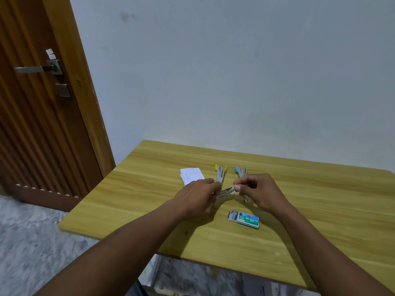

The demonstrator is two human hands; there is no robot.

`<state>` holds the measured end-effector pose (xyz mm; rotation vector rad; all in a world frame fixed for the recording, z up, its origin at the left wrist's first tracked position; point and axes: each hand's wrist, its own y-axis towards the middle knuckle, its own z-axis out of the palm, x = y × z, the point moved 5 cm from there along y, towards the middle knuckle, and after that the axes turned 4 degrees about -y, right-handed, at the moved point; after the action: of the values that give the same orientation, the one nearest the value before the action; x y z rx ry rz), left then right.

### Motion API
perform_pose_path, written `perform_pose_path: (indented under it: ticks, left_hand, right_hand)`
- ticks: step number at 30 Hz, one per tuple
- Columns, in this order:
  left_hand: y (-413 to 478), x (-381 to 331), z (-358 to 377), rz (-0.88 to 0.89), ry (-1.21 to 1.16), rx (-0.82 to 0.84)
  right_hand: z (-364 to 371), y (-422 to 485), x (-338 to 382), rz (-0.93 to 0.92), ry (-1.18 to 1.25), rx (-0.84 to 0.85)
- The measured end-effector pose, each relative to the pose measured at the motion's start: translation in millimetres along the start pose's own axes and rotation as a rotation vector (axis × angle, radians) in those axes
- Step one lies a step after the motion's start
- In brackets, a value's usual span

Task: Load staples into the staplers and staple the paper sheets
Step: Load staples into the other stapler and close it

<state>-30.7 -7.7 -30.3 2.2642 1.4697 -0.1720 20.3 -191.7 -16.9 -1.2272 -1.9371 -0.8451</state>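
Both forearms reach forward and converge, the left hand [197, 198] and right hand [259, 194] knuckles-up, curled fingers pinching opposite ends of 1 open stapler [226, 191].

Over the wooden table [149, 199], the left hand [197, 196] gripped one end of a metal stapler [227, 191] while the right hand [258, 192] pinched its other end — thumb and forefinger together. Just beyond lay a yellow-tipped stapler [220, 174] and a blue-tipped stapler [241, 171], both splayed open, with paper sheets [191, 175] to their left. A green staple box [248, 220] — tray slid partly out — lay nearer the person.
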Motion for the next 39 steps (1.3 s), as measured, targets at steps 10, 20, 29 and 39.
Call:
perform_pose_path:
  ticks: [10,20,29,39]
  left_hand:
    - [-0.9,-9.6,-2.6,0.048,-0.03,-0.012]
    - [1.5,-11.6,1.3,0.049,-0.025,-0.003]
    - [2.0,-12.1,-1.3,0.052,-0.028,-0.011]
    - [2.4,-12.3,-1.3,0.055,-0.009,-0.013]
  right_hand:
    - [17.0,0.8,3.7,-0.138,-0.202,0.031]
    - [14.1,0.2,2.1,-0.14,-0.192,0.037]
    - [13.5,-0.8,3.5,-0.18,-0.167,0.031]
    - [14.3,-0.1,4.7,-0.173,-0.198,0.019]
